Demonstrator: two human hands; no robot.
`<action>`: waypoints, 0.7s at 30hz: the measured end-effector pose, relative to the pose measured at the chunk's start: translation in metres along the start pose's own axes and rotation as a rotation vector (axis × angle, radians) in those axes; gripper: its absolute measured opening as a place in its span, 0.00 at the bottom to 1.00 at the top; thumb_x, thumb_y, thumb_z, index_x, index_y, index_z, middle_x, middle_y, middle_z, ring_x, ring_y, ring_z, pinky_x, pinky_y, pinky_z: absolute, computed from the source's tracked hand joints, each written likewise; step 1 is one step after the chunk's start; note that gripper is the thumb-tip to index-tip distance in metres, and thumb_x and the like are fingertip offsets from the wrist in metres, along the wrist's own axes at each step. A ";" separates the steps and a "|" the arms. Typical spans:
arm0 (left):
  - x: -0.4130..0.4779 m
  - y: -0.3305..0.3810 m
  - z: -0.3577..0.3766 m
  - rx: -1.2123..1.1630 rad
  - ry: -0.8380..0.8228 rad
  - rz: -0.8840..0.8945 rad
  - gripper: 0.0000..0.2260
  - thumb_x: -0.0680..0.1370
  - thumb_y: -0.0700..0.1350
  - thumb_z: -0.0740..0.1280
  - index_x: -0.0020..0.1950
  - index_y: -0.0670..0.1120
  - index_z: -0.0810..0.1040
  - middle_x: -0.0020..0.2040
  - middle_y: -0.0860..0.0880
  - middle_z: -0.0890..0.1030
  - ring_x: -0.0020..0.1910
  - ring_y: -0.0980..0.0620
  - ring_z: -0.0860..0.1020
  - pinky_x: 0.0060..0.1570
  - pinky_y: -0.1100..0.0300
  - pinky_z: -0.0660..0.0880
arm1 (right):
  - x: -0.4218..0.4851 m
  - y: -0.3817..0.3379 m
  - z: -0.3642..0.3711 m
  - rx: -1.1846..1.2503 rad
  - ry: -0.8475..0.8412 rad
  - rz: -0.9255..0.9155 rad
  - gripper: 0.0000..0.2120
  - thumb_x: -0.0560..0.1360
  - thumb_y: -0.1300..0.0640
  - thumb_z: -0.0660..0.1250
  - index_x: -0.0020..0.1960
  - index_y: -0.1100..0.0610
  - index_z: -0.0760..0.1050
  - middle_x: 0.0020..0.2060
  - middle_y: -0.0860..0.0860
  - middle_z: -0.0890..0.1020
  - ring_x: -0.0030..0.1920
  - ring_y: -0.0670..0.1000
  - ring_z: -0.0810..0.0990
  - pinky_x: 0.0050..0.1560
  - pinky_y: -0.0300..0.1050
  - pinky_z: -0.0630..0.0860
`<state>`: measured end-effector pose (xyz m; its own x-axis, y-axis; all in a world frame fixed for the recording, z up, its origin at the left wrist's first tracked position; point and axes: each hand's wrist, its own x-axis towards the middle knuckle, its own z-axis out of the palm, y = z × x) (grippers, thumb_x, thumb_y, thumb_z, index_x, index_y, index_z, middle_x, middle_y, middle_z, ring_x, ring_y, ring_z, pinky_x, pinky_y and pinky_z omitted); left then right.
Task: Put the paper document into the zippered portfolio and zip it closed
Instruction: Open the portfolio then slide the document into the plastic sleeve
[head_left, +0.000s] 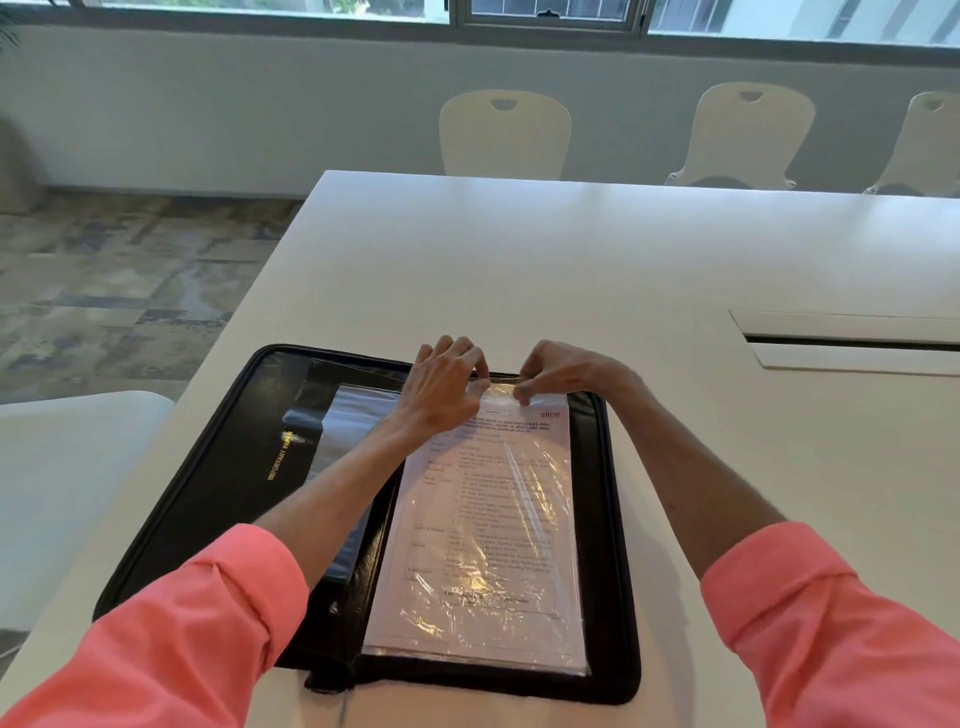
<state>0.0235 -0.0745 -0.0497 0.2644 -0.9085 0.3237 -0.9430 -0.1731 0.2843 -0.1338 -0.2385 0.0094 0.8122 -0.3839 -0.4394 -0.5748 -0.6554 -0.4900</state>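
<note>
A black zippered portfolio (228, 467) lies open flat at the near left corner of the white table. On its right half rests a printed paper document (488, 525) inside a clear plastic sleeve. My left hand (447, 384) and my right hand (561, 371) both pinch the top edge of that sleeve, close together at the far side of the portfolio. The left half shows gold lettering and more clear sleeves, partly hidden by my left forearm.
The white table (571, 260) stretches far and right, with a cable slot (852, 343) at the right. White chairs (504, 135) stand beyond the far edge. A white seat (67, 467) is to the left, with patterned carpet behind it.
</note>
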 end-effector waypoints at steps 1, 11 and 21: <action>0.000 0.000 -0.001 0.000 -0.007 0.000 0.06 0.82 0.50 0.72 0.57 0.50 0.83 0.61 0.52 0.81 0.63 0.50 0.76 0.63 0.52 0.71 | -0.002 0.002 -0.001 -0.008 -0.002 0.025 0.10 0.78 0.53 0.75 0.43 0.59 0.88 0.37 0.49 0.83 0.41 0.49 0.75 0.44 0.45 0.69; -0.003 0.014 -0.013 -0.007 -0.061 -0.051 0.07 0.84 0.49 0.70 0.59 0.48 0.83 0.68 0.51 0.77 0.67 0.49 0.76 0.67 0.51 0.70 | -0.033 0.015 -0.005 -0.132 0.231 0.099 0.14 0.79 0.48 0.76 0.49 0.60 0.88 0.48 0.52 0.84 0.58 0.52 0.76 0.64 0.56 0.71; -0.040 0.029 -0.038 -0.009 -0.180 -0.193 0.20 0.87 0.53 0.66 0.77 0.49 0.73 0.86 0.48 0.60 0.82 0.45 0.64 0.80 0.43 0.62 | -0.068 0.011 0.006 -0.191 0.479 0.175 0.20 0.82 0.50 0.71 0.71 0.53 0.76 0.73 0.55 0.76 0.76 0.58 0.72 0.76 0.64 0.66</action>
<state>-0.0064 -0.0284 -0.0200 0.3986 -0.9119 0.0973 -0.8763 -0.3475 0.3337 -0.1963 -0.2157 0.0293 0.6864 -0.7220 -0.0875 -0.7132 -0.6447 -0.2751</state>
